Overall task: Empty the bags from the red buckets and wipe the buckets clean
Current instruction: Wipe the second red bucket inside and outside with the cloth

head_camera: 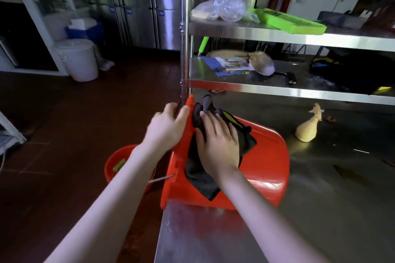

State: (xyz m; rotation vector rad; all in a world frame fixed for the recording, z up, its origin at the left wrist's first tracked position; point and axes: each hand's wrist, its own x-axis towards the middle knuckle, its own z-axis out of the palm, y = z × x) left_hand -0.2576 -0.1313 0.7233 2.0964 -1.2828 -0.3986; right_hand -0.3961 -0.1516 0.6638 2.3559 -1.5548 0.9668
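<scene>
A red bucket [265,168] lies tipped on its side at the left edge of the steel table [320,209], its open mouth facing left. My left hand [166,128] grips the bucket's upper rim. My right hand [218,145] presses a dark cloth [198,175] flat against the bucket's side near the rim. A second red bucket [115,162] stands on the floor below left, mostly hidden by my left forearm, with a green item inside. A tied beige bag [306,131] rests on the table to the right.
A steel shelf post [184,28] rises just behind the bucket. Shelves above hold a clear plastic bag [222,7], a green tray [288,20] and papers. A white lidded bucket [78,58] and blue cooler [85,29] stand on the red-brown floor at far left.
</scene>
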